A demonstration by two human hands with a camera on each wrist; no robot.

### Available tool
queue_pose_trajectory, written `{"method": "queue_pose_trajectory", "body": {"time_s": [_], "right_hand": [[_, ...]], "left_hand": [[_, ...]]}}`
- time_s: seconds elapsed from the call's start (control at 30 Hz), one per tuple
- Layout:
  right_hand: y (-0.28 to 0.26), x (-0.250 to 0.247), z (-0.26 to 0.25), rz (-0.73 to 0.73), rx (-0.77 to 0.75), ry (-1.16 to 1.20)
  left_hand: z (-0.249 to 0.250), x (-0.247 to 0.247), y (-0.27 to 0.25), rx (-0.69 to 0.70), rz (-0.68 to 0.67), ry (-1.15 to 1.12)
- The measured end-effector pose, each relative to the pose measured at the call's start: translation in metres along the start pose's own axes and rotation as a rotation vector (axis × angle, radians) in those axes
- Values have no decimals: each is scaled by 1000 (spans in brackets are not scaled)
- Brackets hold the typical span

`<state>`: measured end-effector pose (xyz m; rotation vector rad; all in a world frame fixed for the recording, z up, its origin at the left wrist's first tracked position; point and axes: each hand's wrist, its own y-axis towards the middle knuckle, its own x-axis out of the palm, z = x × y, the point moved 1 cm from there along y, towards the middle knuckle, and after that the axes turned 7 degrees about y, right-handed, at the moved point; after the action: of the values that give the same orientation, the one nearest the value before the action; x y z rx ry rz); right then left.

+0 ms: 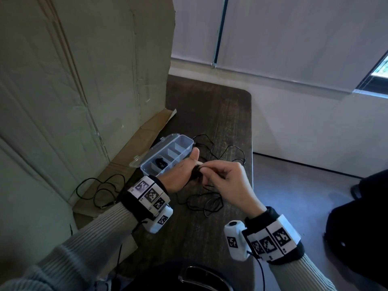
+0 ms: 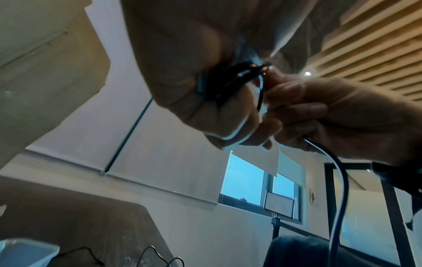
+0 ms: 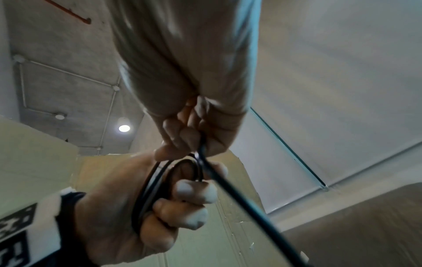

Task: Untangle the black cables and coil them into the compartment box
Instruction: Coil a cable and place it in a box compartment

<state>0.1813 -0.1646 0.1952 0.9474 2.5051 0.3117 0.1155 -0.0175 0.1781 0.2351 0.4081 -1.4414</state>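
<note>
Dark table (image 1: 210, 106), left hand (image 1: 180, 175) hiding cable coil (image 3: 146, 195)

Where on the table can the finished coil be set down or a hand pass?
Bare wood lies beyond the compartment box toward the table's far edge, and near the body. Loose cables crowd the middle, right of the box and under both hands. Several box compartments are empty; one holds a coil.

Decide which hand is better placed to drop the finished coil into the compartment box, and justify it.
Left, probably. The left hand already grips the coil and sits right beside the compartment box; the right hand only pinches the trailing cable and is farther away.
</note>
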Motion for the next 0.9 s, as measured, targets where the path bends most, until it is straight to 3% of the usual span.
{"method": "queue_pose_trajectory", "body": {"time_s": [0.17,0.3,0.43,0.6,0.67,0.77,0.9], "right_hand": [[2,-4,12,167,239,225],[4,-5,19,148,347,313],[0,-10,25,141,481,589],[-9,-14,33,79,399,524],[-10,-12,35,82,368,528],[-11,-8,37,62,327,491],[-15,-3,40,-45,259,340]], "left_hand": [[12,4,-6,88,-164,44],[8,2,-7,93,-148,-101],[0,-4,-4,63,-44,-207],[1,-15,-2,-92,277,-592],[-2,-16,1,-121,367,-615],[-4,-15,4,-141,422,-630],[0,-21,6,-133,455,-848]]}}
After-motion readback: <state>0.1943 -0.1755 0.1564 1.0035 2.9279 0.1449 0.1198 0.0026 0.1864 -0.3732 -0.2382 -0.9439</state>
